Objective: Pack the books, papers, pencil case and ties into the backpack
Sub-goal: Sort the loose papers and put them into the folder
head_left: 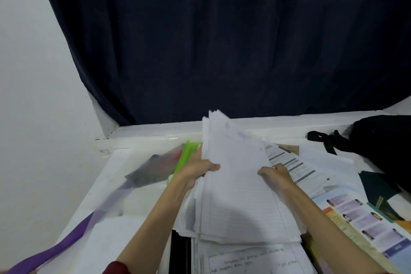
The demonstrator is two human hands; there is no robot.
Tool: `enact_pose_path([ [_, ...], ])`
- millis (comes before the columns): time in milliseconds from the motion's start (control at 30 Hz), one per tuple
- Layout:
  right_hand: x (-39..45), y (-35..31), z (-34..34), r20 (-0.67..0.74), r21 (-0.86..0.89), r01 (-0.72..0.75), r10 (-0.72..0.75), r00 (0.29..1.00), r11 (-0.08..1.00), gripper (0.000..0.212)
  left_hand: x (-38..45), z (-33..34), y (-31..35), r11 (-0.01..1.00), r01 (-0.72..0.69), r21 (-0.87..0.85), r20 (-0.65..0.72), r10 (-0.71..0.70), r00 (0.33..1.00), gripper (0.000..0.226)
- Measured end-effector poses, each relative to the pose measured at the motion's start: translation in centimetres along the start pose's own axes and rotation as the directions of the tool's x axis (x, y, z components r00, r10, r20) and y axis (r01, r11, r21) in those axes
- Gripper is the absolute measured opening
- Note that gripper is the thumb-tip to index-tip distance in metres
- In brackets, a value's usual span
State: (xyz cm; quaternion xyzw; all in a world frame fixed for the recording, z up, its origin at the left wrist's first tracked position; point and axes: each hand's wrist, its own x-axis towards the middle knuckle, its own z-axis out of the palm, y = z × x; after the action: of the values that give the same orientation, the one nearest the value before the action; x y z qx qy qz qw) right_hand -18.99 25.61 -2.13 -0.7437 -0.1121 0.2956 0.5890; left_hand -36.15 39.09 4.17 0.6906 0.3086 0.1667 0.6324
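hands grip one thick stack of papers point(235, 176): left hand point(195, 170) grasps its left edge, right hand point(277, 174) its right edge; black backpack point(382, 140) lies far right.

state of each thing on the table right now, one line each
stack of papers: lifted at its far end, held by both hands
left hand: gripping the stack's left edge
right hand: gripping its right edge
backpack: lying at far right, papers not in it

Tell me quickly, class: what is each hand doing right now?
Left hand: closed on the left edge of the stack of papers.
Right hand: closed on the stack's right edge.
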Motion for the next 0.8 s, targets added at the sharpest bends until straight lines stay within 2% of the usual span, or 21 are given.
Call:
enact_pose_path([
  [133,-0.5,-3.3,-2.6,0.137,0.423,-0.015,-0.048,0.989,0.906,0.033,-1.6,0.6,5.1,0.97,-0.241,-0.014,0.073,0.241,0.968,0.039],
  [233,-1.8,-7.4,-4.5,0.173,0.521,0.148,-0.274,0.946,0.841,0.038,-2.3,0.2,8.1,0.91,-0.412,-0.046,0.049,0.414,0.909,0.032],
  [333,-3.8,-10.8,-4.8,0.103,0.489,0.385,-0.49,0.866,0.783,0.025,-1.8,-0.8,9.2,0.867,-0.479,-0.14,-0.063,0.475,0.878,0.032],
  [433,-5.0,-11.6,-3.7,0.045,0.385,0.517,-0.575,0.817,0.764,0.029,-0.7,-1.6,7.4,0.856,-0.463,-0.231,-0.139,0.442,0.886,0.046],
  [500,-4.7,-10.3,-2.9,0.054,0.293,0.52,-0.556,0.829,0.803,0.031,-0.4,-2.2,5.0,0.893,-0.394,-0.216,-0.132,0.373,0.918,0.057],
  [567,-4.2,-8.5,-2.4,0.088,0.223,0.473,-0.501,0.861,0.852,0.035,0.0,-3.1,2.7,0.944,-0.3,-0.136,-0.061,0.294,0.954,0.072],
  [600,-3.9,-7.8,-2.4,0.096,0.207,0.453,-0.478,0.873,0.867,0.037,0.2,-3.5,1.9,0.956,-0.276,-0.101,-0.03,0.274,0.961,0.072],
  [700,-3.7,-7.3,-2.1,0.106,0.19,0.448,-0.472,0.875,0.874,0.043,0.6,-3.8,1.4,0.957,-0.266,-0.117,0.011,0.269,0.963,0.056],
  [767,-3.7,-7.4,-1.7,0.093,0.188,0.469,-0.491,0.866,0.863,0.044,0.6,-2.8,1.5,0.94,-0.287,-0.184,-0.045,0.283,0.958,0.037],
  [800,-3.9,-7.5,-1.6,0.087,0.201,0.482,-0.506,0.858,0.853,0.045,0.6,-2.3,1.6,0.93,-0.309,-0.197,-0.069,0.301,0.951,0.035],
])
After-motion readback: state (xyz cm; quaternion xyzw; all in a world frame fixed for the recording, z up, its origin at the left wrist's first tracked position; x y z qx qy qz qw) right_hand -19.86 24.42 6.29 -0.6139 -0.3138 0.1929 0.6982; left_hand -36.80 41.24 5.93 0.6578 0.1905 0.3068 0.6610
